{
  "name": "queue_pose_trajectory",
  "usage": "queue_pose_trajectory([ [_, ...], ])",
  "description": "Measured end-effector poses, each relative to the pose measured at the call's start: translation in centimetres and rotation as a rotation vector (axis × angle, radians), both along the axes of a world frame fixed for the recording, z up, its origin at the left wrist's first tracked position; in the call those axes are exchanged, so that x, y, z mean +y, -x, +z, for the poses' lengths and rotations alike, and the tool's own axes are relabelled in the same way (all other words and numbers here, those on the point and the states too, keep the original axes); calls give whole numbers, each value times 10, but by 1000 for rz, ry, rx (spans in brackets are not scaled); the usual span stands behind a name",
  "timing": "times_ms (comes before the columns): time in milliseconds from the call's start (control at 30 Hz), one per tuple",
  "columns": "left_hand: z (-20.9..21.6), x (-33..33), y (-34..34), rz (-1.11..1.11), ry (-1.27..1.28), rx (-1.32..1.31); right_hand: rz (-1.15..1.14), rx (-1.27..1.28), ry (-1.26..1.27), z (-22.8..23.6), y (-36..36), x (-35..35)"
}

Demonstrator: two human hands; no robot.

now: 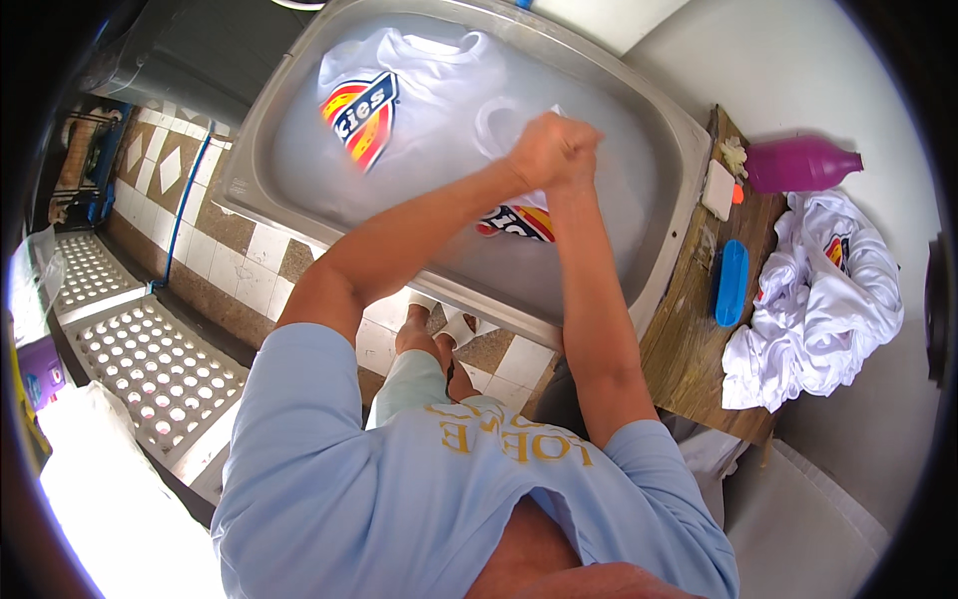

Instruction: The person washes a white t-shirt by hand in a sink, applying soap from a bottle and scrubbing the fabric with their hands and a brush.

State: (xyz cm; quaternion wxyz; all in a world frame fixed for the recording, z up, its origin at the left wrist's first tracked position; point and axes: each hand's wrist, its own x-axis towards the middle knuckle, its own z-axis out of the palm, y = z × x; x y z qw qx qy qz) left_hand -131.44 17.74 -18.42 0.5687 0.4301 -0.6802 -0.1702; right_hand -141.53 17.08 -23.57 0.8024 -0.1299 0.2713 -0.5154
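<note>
My left hand [539, 152] and my right hand [577, 150] are closed and pressed together above the cloudy water of a metal sink [689, 150]. A bit of white cloth pokes out behind the fists; it appears to be part of a white T-shirt [497, 128], mostly under water. Its colourful print [517, 222] shows below my wrists. Farther left in the water, another white T-shirt [429, 70] lies spread, with a red, yellow and blue print and its collar at the far rim. Where the two shirts meet is hard to make out.
Right of the sink, a wooden ledge [679, 339] bears a blue brush-like thing [732, 284], a white block [717, 190], a purple bottle [798, 165] on its side and crumpled white shirts [818, 299]. At left, a perforated grey rack [150, 374] stands on the tiled floor [235, 265].
</note>
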Motion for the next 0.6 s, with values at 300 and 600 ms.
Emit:
queue_pose_trajectory([
  [300,0,3,-17,1,-12,-31,-16,38,13,45,-13,25],
  [600,2,0,-23,33,-120,24,-107,106,-133,57,-36,17],
])
